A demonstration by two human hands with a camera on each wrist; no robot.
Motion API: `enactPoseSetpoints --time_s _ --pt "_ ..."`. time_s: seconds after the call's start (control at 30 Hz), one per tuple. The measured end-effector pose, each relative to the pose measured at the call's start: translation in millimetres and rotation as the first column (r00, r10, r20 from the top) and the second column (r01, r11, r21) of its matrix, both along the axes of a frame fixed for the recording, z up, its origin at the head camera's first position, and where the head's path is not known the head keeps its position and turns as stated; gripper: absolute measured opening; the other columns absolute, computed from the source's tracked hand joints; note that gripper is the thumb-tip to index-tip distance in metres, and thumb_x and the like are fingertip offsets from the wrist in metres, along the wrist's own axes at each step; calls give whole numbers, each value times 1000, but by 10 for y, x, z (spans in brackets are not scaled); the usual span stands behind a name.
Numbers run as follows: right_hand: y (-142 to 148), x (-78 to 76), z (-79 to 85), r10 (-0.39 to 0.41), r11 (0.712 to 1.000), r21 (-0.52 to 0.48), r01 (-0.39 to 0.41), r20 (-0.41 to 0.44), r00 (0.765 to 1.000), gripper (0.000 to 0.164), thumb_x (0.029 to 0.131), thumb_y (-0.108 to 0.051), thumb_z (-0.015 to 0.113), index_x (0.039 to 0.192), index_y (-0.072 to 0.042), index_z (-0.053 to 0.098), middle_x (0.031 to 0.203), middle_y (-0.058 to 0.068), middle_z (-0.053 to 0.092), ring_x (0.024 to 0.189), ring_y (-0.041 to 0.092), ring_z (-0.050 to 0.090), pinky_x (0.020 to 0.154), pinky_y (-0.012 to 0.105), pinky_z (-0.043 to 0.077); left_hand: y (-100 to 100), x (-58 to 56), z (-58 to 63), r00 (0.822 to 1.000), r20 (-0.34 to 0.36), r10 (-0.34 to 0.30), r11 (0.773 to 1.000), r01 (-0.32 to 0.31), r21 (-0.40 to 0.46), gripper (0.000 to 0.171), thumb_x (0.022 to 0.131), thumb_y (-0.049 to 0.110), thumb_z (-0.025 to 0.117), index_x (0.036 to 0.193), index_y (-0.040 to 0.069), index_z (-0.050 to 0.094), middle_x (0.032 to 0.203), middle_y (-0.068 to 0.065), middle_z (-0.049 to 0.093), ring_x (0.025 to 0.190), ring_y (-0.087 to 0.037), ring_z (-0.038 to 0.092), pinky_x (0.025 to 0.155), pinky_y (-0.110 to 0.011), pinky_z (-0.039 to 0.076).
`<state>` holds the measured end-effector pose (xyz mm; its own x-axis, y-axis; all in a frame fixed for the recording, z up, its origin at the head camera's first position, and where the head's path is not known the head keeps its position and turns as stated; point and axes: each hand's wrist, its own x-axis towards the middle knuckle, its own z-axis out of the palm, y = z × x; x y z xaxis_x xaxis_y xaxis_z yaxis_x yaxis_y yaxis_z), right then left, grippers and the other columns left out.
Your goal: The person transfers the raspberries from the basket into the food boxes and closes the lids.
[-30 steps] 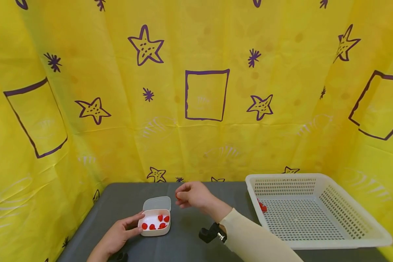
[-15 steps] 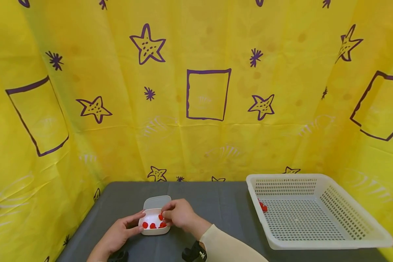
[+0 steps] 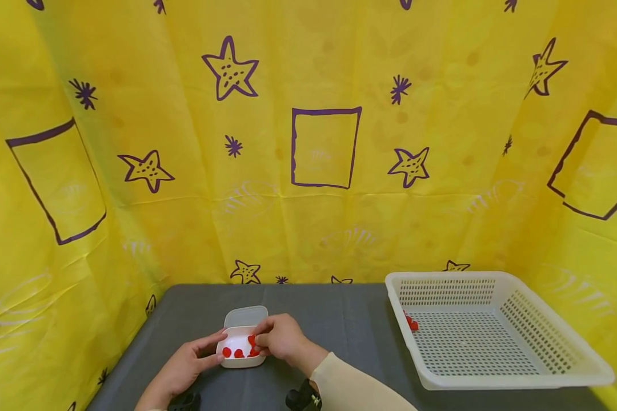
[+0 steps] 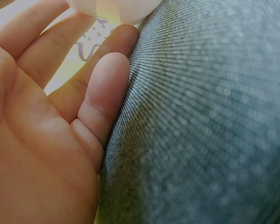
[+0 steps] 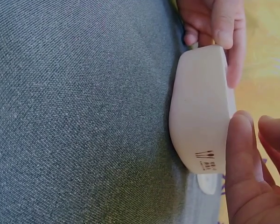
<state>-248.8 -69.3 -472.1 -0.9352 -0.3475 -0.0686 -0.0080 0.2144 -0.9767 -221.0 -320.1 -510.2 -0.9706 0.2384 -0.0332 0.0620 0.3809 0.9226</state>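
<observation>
A small white lunch box with fork-and-spoon print on its wall stands on the table, its greyish lid lying back behind it. Several red berry-like pieces lie inside. My left hand holds the box's left end between thumb and fingers; the left wrist view shows its palm and fingers. My right hand reaches over the right rim, fingertips right beside the red pieces there. From the right wrist, the right fingers hide part of the box wall; I cannot tell whether they pinch a piece.
A large white perforated basket stands on the right of the grey table, with a few red pieces against its left wall. A yellow patterned curtain closes off the back and sides.
My right hand, earlier in the air right of the box with a red piece at its fingertips, has moved left and down to the box's right side. The left hand and box stay put.
</observation>
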Motion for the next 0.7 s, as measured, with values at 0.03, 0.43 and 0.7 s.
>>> enactPoseSetpoints --time_s 0.03,0.43,0.7 --pt "-3 -2 0 1 1000 -8 -1 1 1000 7 87 4 73 93 2 73 78 6 68 59 15 63 58 30 58 0 -1 1 1000 0 0 1000 0 1 54 93 22 73 139 -1 57 149 -20 44 133 -43 41 90 -18 48" --pt "136 -90 218 38 999 -32 -39 -26 999 11 88 3 71 98 0 72 82 8 68 65 19 65 60 34 59 0 7 12 1000 8 3 1000 -3 -31 54 93 24 73 139 1 57 148 -20 46 131 -44 44 98 -43 48" --pt "953 -464 1109 145 985 -90 -150 -60 988 35 95 -11 69 127 -1 63 120 13 65 97 31 68 81 42 57 -3 -11 -6 1000 2 7 999 -7 -37 55 92 23 73 139 0 58 147 -20 47 131 -43 45 96 -36 50"
